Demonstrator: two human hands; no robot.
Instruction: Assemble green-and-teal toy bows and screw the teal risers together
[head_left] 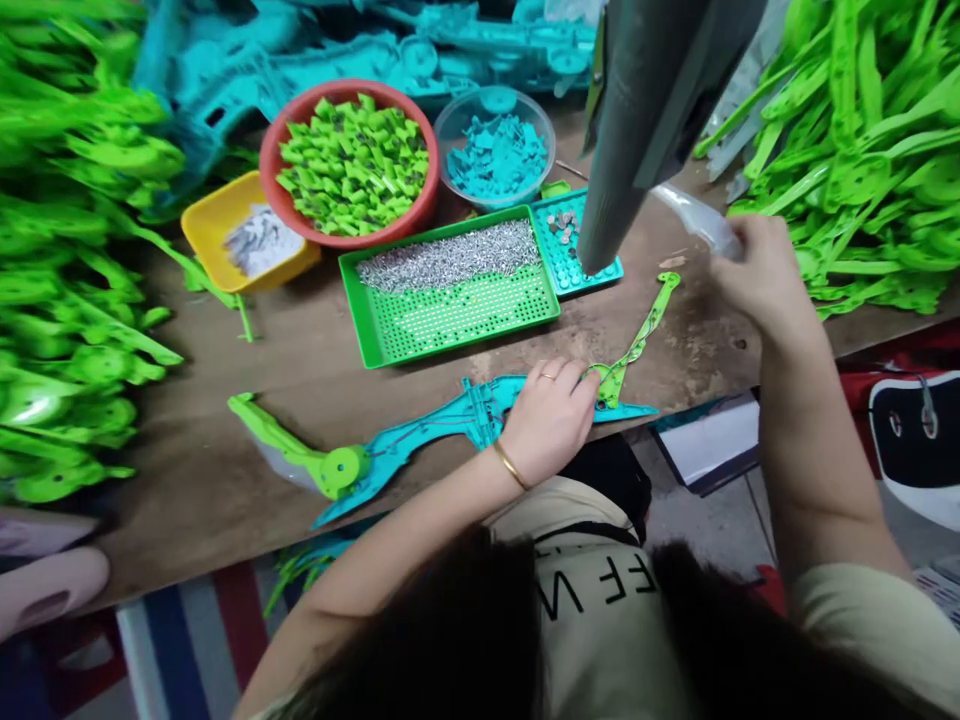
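The blue bow-shaped frame [420, 425] lies on the table [300, 365] under the left hand [551, 415], whose fingers bend over it beside a slim green limb [639, 345]; whether this grip clamps or merely steadies cannot be told. The right hand [761, 268] has its grip closed on one end of a translucent piece [694, 215], apparently thin, smooth and somewhat flexible, best taken near that end. The frame, seemingly moulded plastic, is probably light and fairly stiff; its ribbed middle offers the surest hold, its tapering tips the weakest.
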